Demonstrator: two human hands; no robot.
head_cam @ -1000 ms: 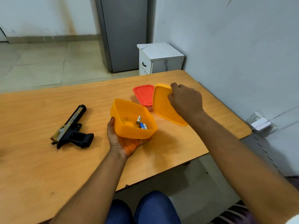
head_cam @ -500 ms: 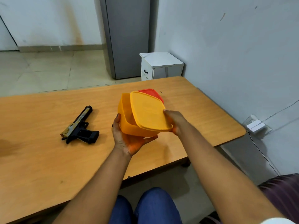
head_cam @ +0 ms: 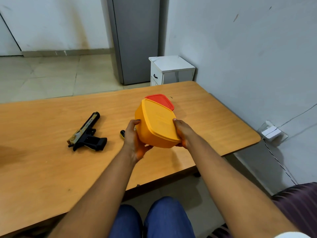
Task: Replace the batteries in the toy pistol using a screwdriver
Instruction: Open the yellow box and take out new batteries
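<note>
Lid now seated on smooth rounded yellow plastic box (head_cam: 158, 124), both hands (head_cam: 135, 140) gripping it

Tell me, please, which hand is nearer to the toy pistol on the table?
Left. The left hand grips the yellow container on the side facing the toy pistol; the right hand grips its far side.

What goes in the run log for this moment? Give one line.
left hand + right hand: grip lidded yellow box above table | toy pistol: lying untouched
</note>
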